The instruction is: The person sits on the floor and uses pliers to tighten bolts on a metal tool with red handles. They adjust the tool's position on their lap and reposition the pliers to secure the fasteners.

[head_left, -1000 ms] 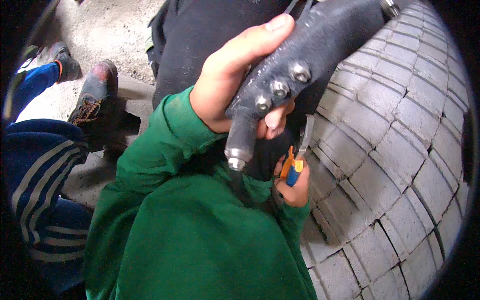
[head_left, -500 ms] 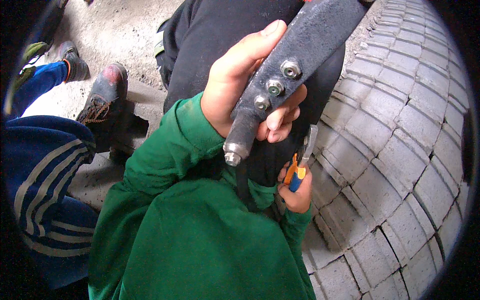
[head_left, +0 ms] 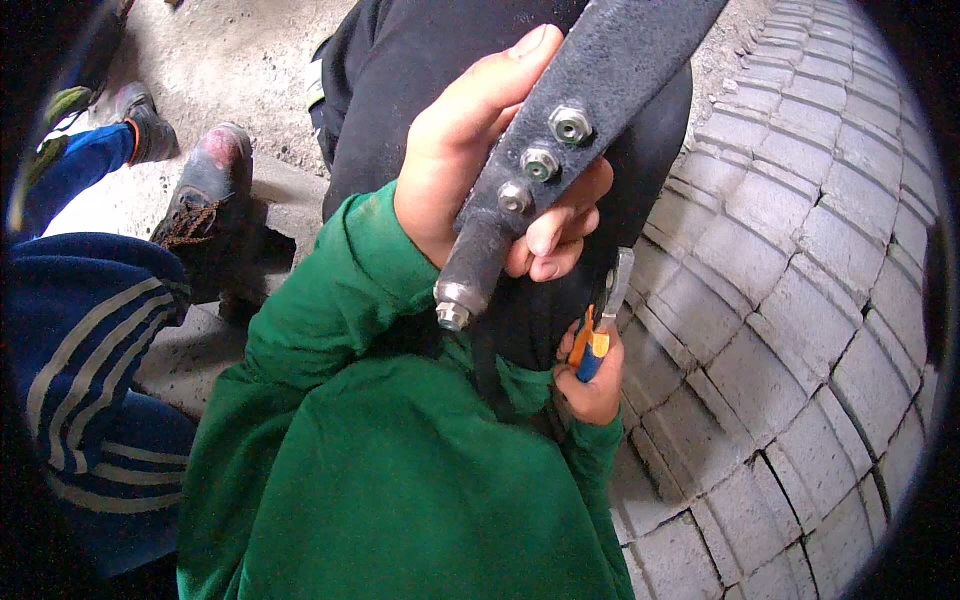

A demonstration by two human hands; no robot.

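Note:
My left hand point(head_left: 450, 150) is closed round a dark grey flat metal bar point(head_left: 618, 75), thumb along one side and fingertips curling out on the other. Three silver hex nuts point(head_left: 540, 164) sit in a row on the bar's face. Its near end narrows to a round stub point(head_left: 475, 265) tipped with a small nut point(head_left: 452, 316); the far end runs out of the picture at the top. Lower and to the right, my right hand point(head_left: 597, 393) grips a pair of pliers point(head_left: 596, 345) with orange and blue handles. The pliers' metal jaws point upward, apart from the bar.
Grey paving blocks point(head_left: 770, 330) lie in stacked rows along the right. On the left are another person's striped dark-blue trouser leg point(head_left: 95, 370) and a worn shoe point(head_left: 210, 185). Rough concrete floor point(head_left: 240, 60) shows beyond. My black-clad leg point(head_left: 400, 90) lies under the bar.
The bar and my left hand have shifted slightly left and up. My right hand and the pliers have barely moved.

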